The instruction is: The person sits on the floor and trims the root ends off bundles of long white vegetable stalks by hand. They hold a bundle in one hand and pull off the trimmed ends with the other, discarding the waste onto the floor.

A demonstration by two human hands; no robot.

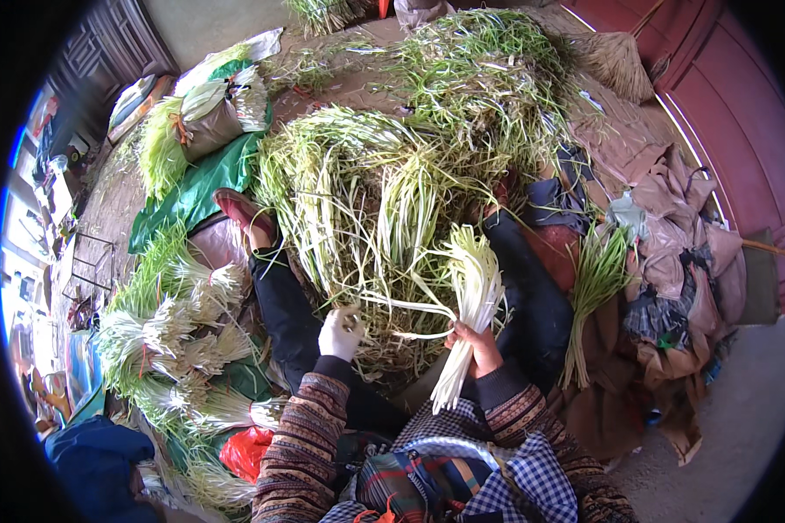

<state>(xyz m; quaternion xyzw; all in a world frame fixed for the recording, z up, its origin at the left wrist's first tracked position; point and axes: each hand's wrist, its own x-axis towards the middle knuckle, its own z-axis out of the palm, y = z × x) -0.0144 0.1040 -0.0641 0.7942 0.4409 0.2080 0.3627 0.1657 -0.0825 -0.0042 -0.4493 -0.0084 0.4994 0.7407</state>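
My right hand (477,348) is bare and closed around a bunch of pale blanched chive-like stalks (474,287). The white cut ends point down towards my lap, and the yellowish leaf ends point away from me. A few loose stalks (405,304) stick out sideways from that hand towards the left. My left hand (341,335), in a white glove, is curled near their far ends; whether it grips any is unclear. Between my legs lies a large heap of loose leafy stalks (347,196), with dry straw-like leaves at its near side.
Tied bundles of stalks (163,327) lie to my left, beside a red plastic bag (246,451). Beyond them a larger bound bale (212,124) rests on green sheeting (196,189). Greener stalks (592,281), crumpled sacks (667,216) and a broom (618,65) are on the right.
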